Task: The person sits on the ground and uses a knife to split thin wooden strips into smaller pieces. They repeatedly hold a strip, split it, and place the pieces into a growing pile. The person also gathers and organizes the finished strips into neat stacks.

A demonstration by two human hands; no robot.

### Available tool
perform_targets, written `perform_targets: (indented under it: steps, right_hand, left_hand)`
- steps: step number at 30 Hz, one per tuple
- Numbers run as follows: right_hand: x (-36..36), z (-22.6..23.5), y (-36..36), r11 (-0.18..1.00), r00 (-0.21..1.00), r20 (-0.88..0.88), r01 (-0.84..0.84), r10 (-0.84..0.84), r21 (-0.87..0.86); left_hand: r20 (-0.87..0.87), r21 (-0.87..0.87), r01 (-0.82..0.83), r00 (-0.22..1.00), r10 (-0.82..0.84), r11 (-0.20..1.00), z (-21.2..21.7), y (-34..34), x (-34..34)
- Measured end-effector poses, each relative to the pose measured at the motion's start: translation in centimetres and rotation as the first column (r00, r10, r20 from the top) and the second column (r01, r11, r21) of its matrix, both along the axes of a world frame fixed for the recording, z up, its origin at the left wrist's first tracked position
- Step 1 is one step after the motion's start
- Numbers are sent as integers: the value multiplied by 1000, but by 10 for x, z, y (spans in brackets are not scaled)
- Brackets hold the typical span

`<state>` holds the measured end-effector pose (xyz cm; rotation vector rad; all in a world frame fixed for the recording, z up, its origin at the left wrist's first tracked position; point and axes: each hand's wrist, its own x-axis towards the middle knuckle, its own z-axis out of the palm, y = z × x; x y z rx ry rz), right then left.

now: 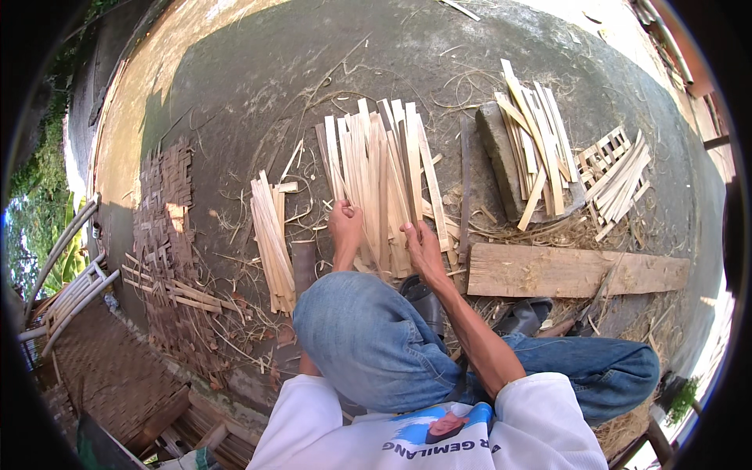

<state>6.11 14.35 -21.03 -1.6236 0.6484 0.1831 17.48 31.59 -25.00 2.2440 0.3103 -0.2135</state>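
Outdoor bamboo-craft work yard, open air, ground-level. Floor: bare concrete ground (pixel 235 70), sunlit at the far edge, littered with shavings and fibres. Stock: fanned split bamboo slats (pixel 384 172) directly under both grips; a second slat bundle (pixel 272 239) just left of the grips; further slats over a stone block (pixel 501 157) to their right. Woven bamboo mat (pixel 168 227) far left. Rough wooden plank (pixel 572 270) right of the grips. Greenery beyond the left edge.
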Motion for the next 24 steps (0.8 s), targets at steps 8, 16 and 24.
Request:
perform_targets:
  steps: [8,16,24]
  right_hand:
    - [8,16,16,997,989,122,-81,81,-7]
    - [15,12,6,963,999,19,-33,29,267]
    - [13,-13,-8,938,986,5,155,-165,310]
  left_hand:
    - [-243,-561,-107,969,-39,821,51,-25,19]
    - [-269,-723,-268,958,97,636,56,-33,16]
    - [159,220,161,967,-198,962,6,-22,9]
